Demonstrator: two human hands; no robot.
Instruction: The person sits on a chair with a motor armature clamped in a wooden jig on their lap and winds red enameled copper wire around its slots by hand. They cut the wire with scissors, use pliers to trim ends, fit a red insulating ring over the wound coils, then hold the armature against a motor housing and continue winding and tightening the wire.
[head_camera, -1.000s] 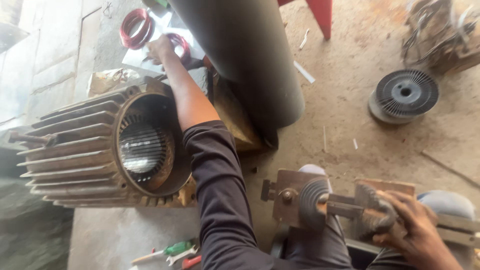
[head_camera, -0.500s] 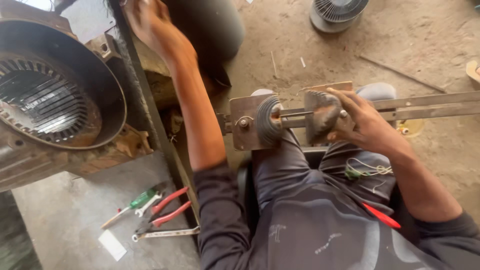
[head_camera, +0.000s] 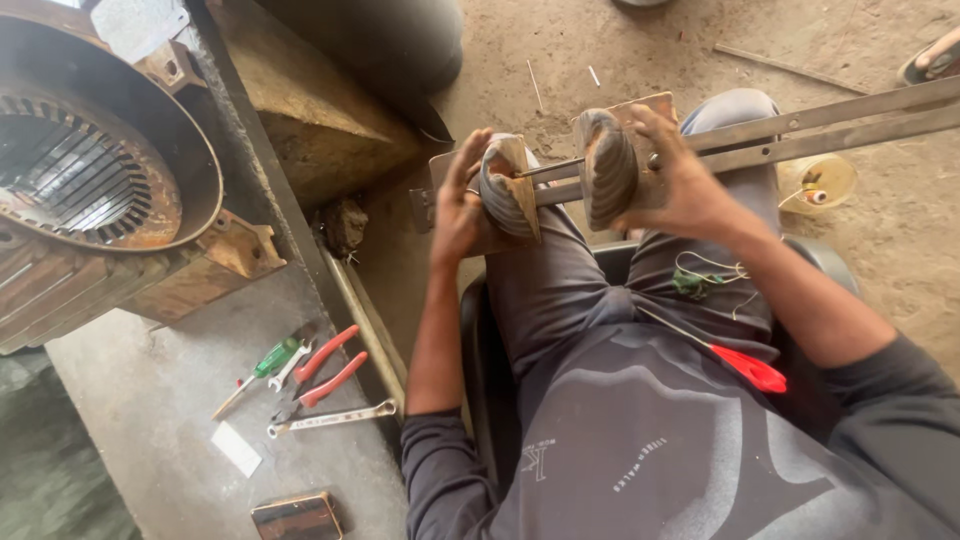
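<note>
The left hand (head_camera: 458, 205) has come off the far table onto the left former (head_camera: 503, 185); right hand (head_camera: 680, 180) grips the right former (head_camera: 608, 165). Both fingers clamped. Rigid, probably heavy; hold the wooden blocks.

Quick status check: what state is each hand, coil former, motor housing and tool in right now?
Left hand: gripping left former.
Right hand: gripping right former.
Left former: wound, on rod.
Right former: wound, on rod.
Motor housing: open, slots empty.
Pliers: lying on slab.
</note>
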